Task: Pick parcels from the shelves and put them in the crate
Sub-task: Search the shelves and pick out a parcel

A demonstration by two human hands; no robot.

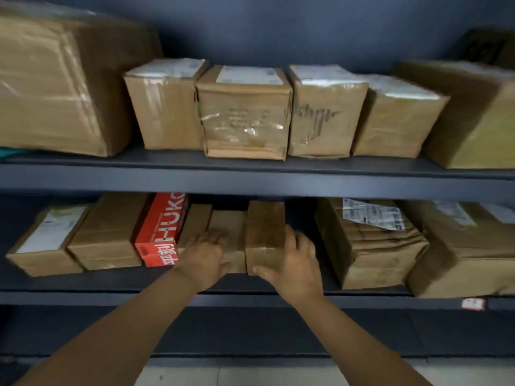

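On the upper dark grey metal shelf (250, 176) you had six brown cardboard parcels in a row. One big taped box (53, 87) sat at the left edge, cut off by the frame. Four mid-sized white-labelled boxes (245, 115) filled the middle, and a second big box (473, 115) at the right edge was also cut off. Behind it a seventh, dark shape was too dim to make out.

The lower shelf (83, 298) carried eight parcels, seven brown and one red printed carton (160, 229). Your left hand (204, 256) lay on a flat brown parcel (231, 227) near the shelf's front edge, its fingers stretched over the top and not curled round it. Your right hand (295, 263) gripped the narrow brown cardboard parcel (264, 232) touching the flat one's right side, with the thumb at its front corner and the fingers round its right side. The fingertips were blurred. The print on the small red-and-white tag (473, 303) on the front edge was unreadable.
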